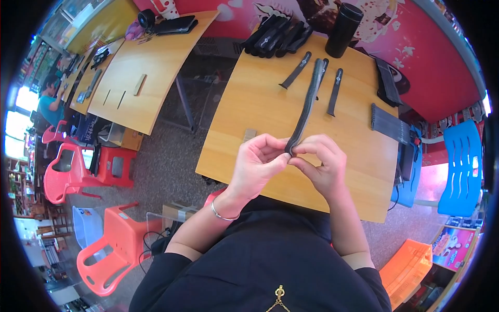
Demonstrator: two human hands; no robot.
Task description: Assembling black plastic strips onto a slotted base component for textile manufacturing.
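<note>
My left hand [260, 162] and my right hand [321, 158] meet above the near part of the wooden table [228, 122]. Thumbs and fingers of both pinch the near end of a long black strap [307, 106], which stretches away from me in a slight curve. The pinched tip is partly covered by my fingertips. Beyond my hands, a short black strap [297, 70] lies to the left of the held one and another short strap [336, 92] to its right. A further strap is partly hidden behind the held one.
A pile of black straps [275, 37] and a black cylinder [344, 30] stand at the table's back. Flat black strips [390, 124] lie at the right edge, a small wooden block [249, 135] left of my hands. Red chairs [117, 236] and a blue chair [461, 169] flank the table.
</note>
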